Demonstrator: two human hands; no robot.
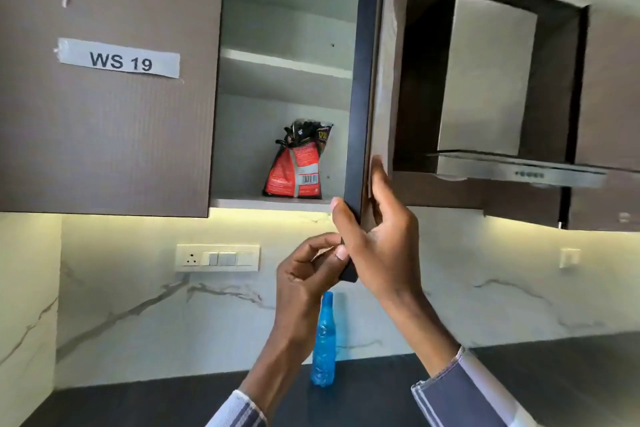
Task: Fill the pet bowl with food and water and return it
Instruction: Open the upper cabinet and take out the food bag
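We saw the wall cabinet's door (360,87) swung open toward us, edge-on, with both hands at its lower end. The right hand (374,236) gripped the door, thumb on the near face and fingers wrapped behind the far face. The left hand (304,274) sat just below and to the left, fingers curled in against the door's bottom corner; we could not tell whether it truly gripped the corner or only touched it.

Inside the cabinet, on the bottom shelf (242,202), a red and black pet food bag (298,163) stood upright, its top crumpled, toward the right side near the open door. The upper shelf (284,62) lay above it.

Down on the dark table (554,374), a blue water bottle (323,343) stood upright against the marble backsplash, partly hidden behind the left forearm. No pet bowl showed in this view.

On the closed door to the left, a taped label (119,59) read "WS 19". A switch panel (217,258) was set in the backsplash, and a steel chimney hood (485,80) hung to the right.
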